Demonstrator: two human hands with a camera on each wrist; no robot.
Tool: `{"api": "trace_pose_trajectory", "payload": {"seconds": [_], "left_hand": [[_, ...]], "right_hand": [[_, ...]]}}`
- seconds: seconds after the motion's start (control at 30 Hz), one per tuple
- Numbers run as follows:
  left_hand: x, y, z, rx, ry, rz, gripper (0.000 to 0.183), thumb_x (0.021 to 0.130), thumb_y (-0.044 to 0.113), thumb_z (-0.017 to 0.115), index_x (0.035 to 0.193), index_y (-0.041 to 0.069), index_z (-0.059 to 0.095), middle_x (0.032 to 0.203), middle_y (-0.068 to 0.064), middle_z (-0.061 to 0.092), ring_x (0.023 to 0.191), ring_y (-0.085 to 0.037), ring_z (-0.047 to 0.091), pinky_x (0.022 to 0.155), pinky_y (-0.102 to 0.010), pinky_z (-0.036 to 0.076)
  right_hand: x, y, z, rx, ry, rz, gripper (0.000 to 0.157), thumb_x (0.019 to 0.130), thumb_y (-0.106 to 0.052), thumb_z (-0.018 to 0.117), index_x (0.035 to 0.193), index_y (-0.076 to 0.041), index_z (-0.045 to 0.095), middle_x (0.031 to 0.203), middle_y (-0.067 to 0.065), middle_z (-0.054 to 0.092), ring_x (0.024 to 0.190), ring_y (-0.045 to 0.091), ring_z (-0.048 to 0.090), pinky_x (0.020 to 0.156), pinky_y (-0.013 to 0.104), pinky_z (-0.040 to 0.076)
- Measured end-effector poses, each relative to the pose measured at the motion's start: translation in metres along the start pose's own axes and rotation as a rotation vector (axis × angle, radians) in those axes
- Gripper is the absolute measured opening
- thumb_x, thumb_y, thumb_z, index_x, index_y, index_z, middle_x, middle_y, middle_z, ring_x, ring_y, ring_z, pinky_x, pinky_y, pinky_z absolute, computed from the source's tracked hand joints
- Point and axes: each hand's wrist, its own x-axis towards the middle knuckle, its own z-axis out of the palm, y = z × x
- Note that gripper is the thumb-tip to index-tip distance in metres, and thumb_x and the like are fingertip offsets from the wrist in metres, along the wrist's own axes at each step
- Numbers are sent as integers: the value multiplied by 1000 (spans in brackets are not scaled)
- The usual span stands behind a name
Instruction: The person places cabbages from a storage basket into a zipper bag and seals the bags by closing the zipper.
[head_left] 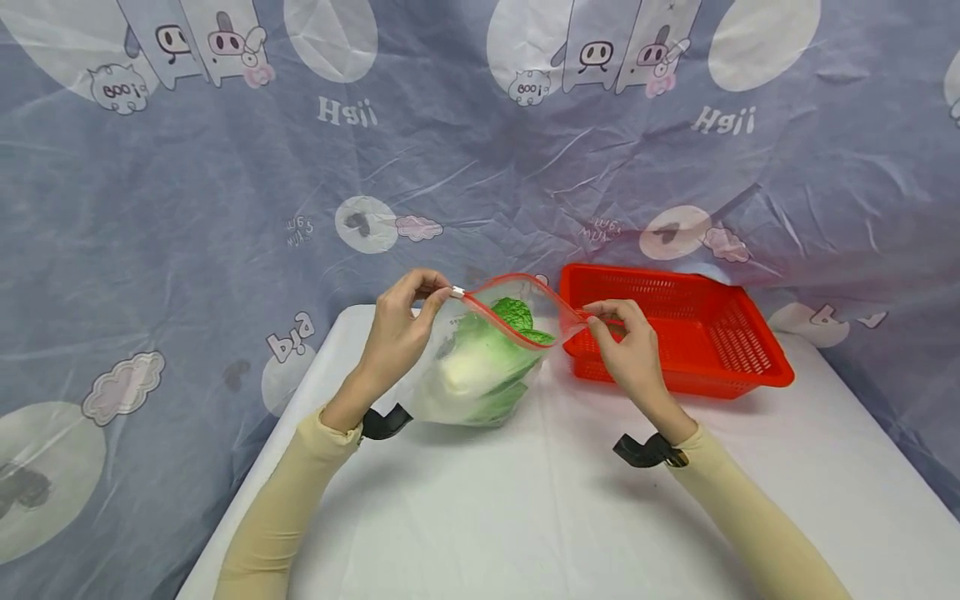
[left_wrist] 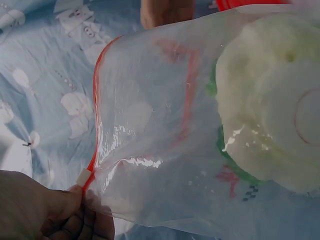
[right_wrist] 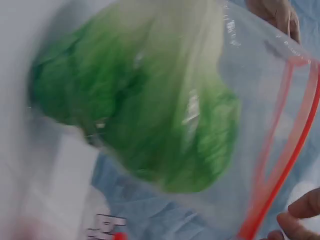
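A clear zip bag (head_left: 431, 392) with a red zip edge stands on the white table, its mouth spread apart. Inside lies a Chinese cabbage (head_left: 480, 367), pale base toward the left and green leaves toward the mouth; the right wrist view shows the leafy cabbage (right_wrist: 165, 100) through the plastic. My left hand (head_left: 401, 329) pinches the left corner of the mouth, beside the white slider (left_wrist: 84, 178). At the opposite corner my right hand (head_left: 630, 346) pinches the red edge between thumb and fingers.
A red plastic basket (head_left: 675, 375) with slotted sides stands on the white table (head_left: 480, 517), just behind and to the right of the bag. A blue-grey printed cloth (head_left: 450, 150) hangs along the back and sides.
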Motion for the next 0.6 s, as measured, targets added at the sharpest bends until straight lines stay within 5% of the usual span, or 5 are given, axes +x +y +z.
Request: {"api": "trace_pose_trajectory", "payload": {"seconds": [0.27,0.4,0.6], "left_hand": [[0,26,28,-49,-105,80,7,92,13,63,96,8,65,88,-3,63,81,-10,59,75,-24,50],[-1,34,35,-64,-148,109,5,92,12,63,94,8,65,87,-2,63,80,-8,58,71,-23,48],[-3,36,35,-70,-177,107,5,93,12,62,95,8,65,88,-3,64,81,-8,59,73,-23,49]], "right_hand": [[6,-66,17,58,-139,-439,35,80,-8,78,114,-10,68,110,4,68,110,20,62,101,23,44],[7,-77,27,62,-155,-484,28,78,-6,79,105,-8,71,99,3,71,91,16,63,83,20,49],[3,-80,29,26,-152,-493,14,81,-9,76,95,-9,72,82,0,69,67,15,51,57,25,36]]}}
